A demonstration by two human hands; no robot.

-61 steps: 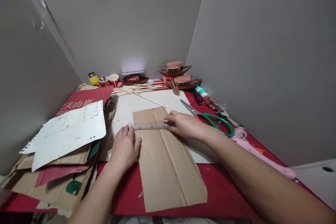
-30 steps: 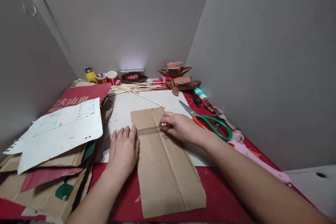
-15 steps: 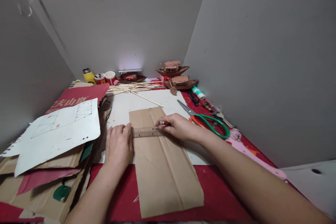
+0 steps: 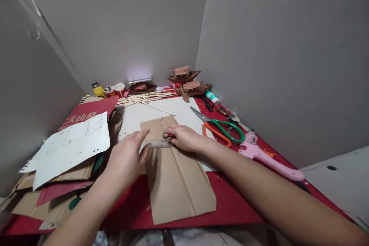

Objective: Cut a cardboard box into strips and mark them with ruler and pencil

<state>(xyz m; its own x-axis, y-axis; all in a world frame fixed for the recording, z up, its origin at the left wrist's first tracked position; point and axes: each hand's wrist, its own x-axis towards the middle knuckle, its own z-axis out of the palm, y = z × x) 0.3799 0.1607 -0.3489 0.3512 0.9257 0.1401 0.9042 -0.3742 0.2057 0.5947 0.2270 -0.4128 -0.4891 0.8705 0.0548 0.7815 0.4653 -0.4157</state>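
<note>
My left hand (image 4: 128,155) is at the left end of a clear ruler (image 4: 158,143), thumb and fingers spread apart. Whether it still touches the ruler I cannot tell. The ruler lies across a folded strip of brown cardboard (image 4: 178,184). My right hand (image 4: 184,137) rests on the cardboard at the ruler's right part, with fingers closed round a red pencil (image 4: 168,135); its tip is hidden. Beneath the cardboard's far part lies a white board (image 4: 129,115) on the red table cover (image 4: 236,200).
Green- and orange-handled scissors (image 4: 221,125) and a pink glue gun (image 4: 271,161) lie right. A paper drawing (image 4: 75,142) tops stacked cardboard at left. Thin wooden sticks (image 4: 147,98), model boats (image 4: 193,87), paper cups (image 4: 119,89) and a yellow bottle (image 4: 98,90) stand behind.
My left hand has lifted from pressing flat beside the ruler, and its thumb and fingers have spread. My right hand stays by the ruler with the pencil. The view has shifted slightly.
</note>
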